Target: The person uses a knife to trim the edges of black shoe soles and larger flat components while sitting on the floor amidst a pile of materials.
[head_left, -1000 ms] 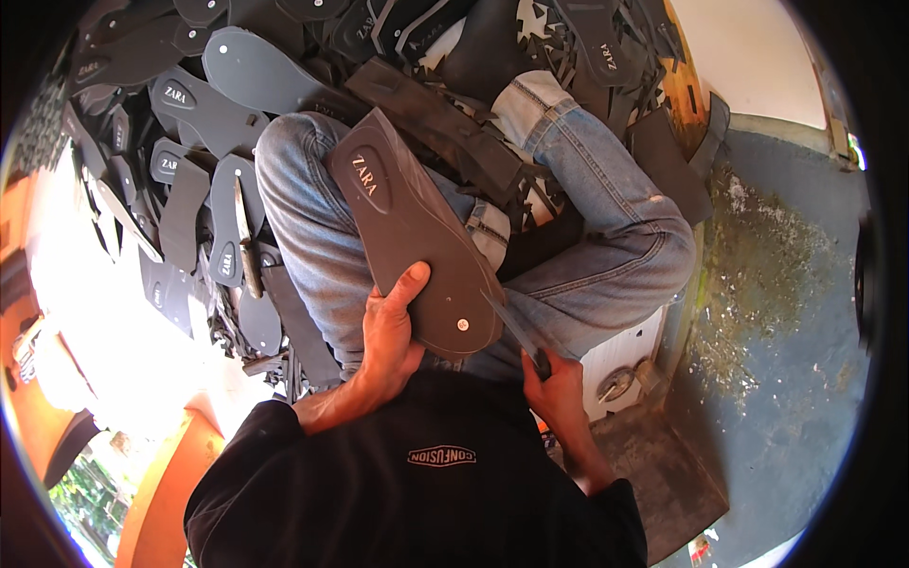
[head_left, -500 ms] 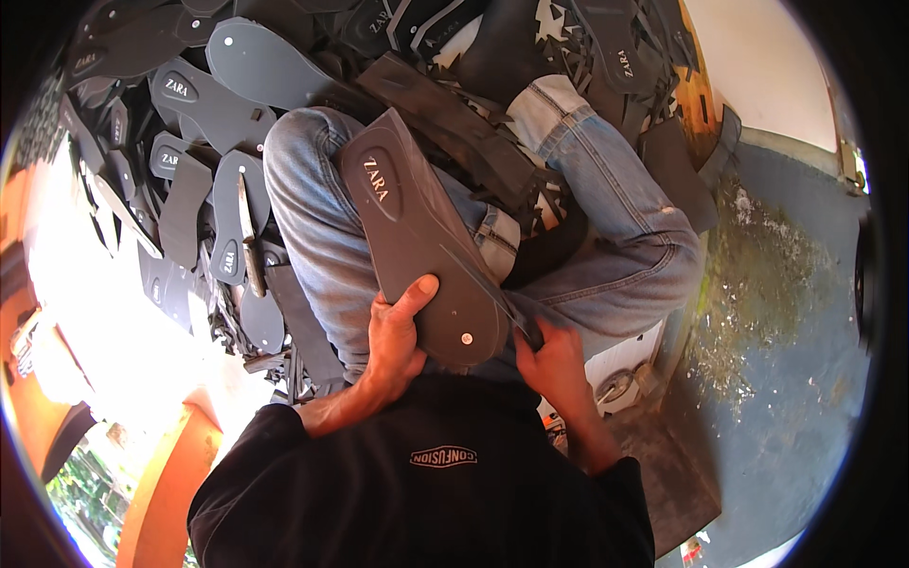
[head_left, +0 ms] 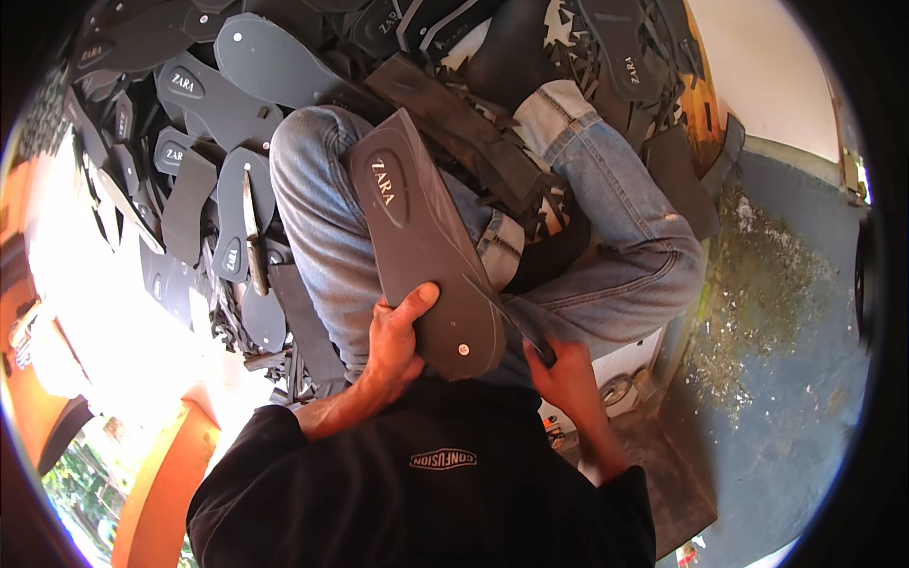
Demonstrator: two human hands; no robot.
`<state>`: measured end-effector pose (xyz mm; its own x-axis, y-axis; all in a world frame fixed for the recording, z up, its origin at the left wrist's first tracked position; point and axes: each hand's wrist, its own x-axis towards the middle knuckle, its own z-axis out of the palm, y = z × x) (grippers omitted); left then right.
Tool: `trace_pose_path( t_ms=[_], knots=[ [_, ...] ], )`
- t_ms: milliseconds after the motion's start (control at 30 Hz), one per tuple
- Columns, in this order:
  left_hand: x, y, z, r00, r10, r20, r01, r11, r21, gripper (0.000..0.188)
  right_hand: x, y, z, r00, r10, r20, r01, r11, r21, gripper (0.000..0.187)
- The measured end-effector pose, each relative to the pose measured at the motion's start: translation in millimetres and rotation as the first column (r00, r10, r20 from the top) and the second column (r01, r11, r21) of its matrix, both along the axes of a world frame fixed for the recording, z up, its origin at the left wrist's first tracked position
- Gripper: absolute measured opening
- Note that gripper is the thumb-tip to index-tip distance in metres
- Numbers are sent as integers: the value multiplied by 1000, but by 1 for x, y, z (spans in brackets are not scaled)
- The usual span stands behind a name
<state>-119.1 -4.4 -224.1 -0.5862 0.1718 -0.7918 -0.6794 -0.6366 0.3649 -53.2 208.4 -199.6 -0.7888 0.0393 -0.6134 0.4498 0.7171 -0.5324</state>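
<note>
My left hand (head_left: pixel 393 341) grips a dark grey shoe sole (head_left: pixel 426 251) by its lower left edge, thumb flat on top. The sole lies tilted across my lap, a raised oval with light lettering at its upper end and a small white round mark near the lower end. A curved outline runs along its right side, with a rim of surplus sheet beyond it. My closed right hand (head_left: pixel 566 377) pinches a thin black strip (head_left: pixel 526 331), which runs up to the sole's lower right edge. Whether the strip is still joined there is hard to see.
Many grey soles (head_left: pixel 275 57) and dark offcuts (head_left: pixel 454 128) lie heaped ahead and to the left. A knife (head_left: pixel 251 227) rests on a sole left of my knee. My jeans-clad legs (head_left: pixel 322 208) are folded beneath the work. A stained blue-grey floor (head_left: pixel 786 322) spreads at the right.
My right hand has moved slightly right and down with the strip, widening the gap from the sole. My left hand keeps its hold on the sole.
</note>
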Motion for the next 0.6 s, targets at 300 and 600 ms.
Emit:
trace_pose_path(
  t_ms=[300, 600],
  knots=[
    [-1, -2, -2, 1000, 4, 18, -3, 1000, -31, 26, -10, -2, -14, 992, -12, -126, 5, 998, -59, 21],
    [1, -4, -6, 1000, 11, 8, -11, 1000, 0, 27, -9, 8, 6, 999, 34, -19, -35, 999, -32, 21]
  ],
)
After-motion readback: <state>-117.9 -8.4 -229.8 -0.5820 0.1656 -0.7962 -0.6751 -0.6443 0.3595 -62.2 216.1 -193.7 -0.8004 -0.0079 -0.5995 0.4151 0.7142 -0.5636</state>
